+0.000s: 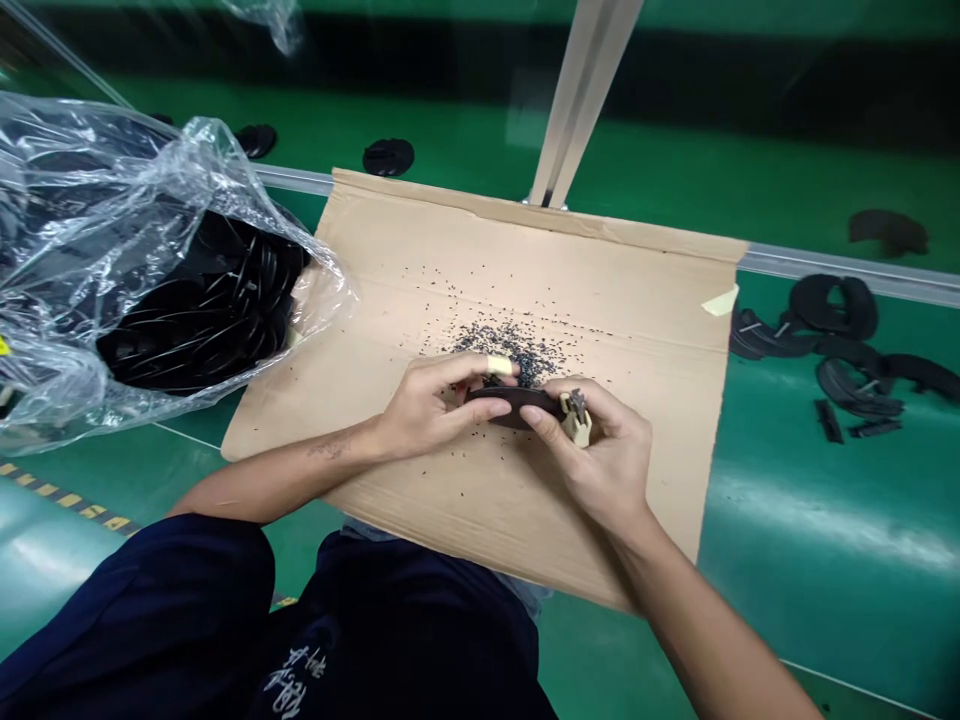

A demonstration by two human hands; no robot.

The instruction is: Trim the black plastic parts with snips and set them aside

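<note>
Between both hands is a dark, curved plastic part (510, 408), held low over a sheet of cardboard (637, 300). My left hand (427, 405) pinches its left end between thumb and fingers, with pale tape (501, 366) around one finger. At the other end, my right hand (600, 440) grips the part with its thumb along the near edge. Pale tape and a small dark, ragged-ended thing (576, 405) show at the right fingers; I cannot tell what it is. Many tiny black bits (517, 350) lie scattered on the cardboard just beyond the hands.
A clear plastic bag (97, 240) full of black curved parts (210, 310) lies at the left. Several black ring-shaped parts (855, 385) rest on the green surface at the right. A metal post (581, 100) rises behind the cardboard. A black disc (388, 157) lies at the back.
</note>
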